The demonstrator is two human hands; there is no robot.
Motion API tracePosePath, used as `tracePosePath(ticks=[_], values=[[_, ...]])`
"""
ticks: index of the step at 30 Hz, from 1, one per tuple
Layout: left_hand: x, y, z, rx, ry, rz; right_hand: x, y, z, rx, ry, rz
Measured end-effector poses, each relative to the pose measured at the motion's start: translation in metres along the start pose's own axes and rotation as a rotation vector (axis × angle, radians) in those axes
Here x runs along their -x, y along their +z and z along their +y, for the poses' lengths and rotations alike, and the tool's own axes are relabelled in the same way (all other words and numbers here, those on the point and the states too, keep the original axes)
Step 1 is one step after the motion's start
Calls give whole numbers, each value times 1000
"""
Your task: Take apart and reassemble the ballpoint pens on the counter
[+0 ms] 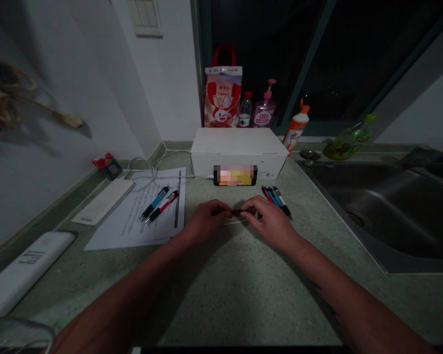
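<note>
My left hand (209,219) and my right hand (270,219) meet just above the counter, in front of a propped phone (235,176). Between their fingertips runs a slim black pen (237,211), or a part of one, roughly level. Each hand pinches one end, so much of it is covered by fingers. Under the hands a thin white line shows on the counter, too faint to name. To the right lie several pens (276,197) side by side. On the left, a blue pen (155,202) and a red pen (163,206) rest on printed paper (133,231).
A white box (239,142) stands behind the phone. At right is a steel sink (376,265). On the left are a white power bank (103,201), a white power strip (29,270) and a cable (155,169). Bottles, including a pink pump bottle (264,110), line the window.
</note>
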State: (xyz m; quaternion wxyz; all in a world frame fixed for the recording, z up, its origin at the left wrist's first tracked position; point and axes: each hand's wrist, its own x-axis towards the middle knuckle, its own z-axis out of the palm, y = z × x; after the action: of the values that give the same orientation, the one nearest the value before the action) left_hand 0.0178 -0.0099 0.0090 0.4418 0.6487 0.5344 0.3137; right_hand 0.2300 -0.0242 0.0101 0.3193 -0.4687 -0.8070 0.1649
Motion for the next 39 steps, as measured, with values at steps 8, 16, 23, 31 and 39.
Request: tracePosePath(ticks=[8,16,23,31,39], values=[[-2,3,-7,27,5,31,0,-1,0,-66,-26,-5],[1,5,-2,82,36,19,0,4,1,-121,99,14],[2,4,4,51,29,76,1,7,0,-117,123,-21],[4,6,4,58,25,74,0,8,3,-149,120,-24],[2,5,3,48,34,83,0,4,1,-94,117,-27]])
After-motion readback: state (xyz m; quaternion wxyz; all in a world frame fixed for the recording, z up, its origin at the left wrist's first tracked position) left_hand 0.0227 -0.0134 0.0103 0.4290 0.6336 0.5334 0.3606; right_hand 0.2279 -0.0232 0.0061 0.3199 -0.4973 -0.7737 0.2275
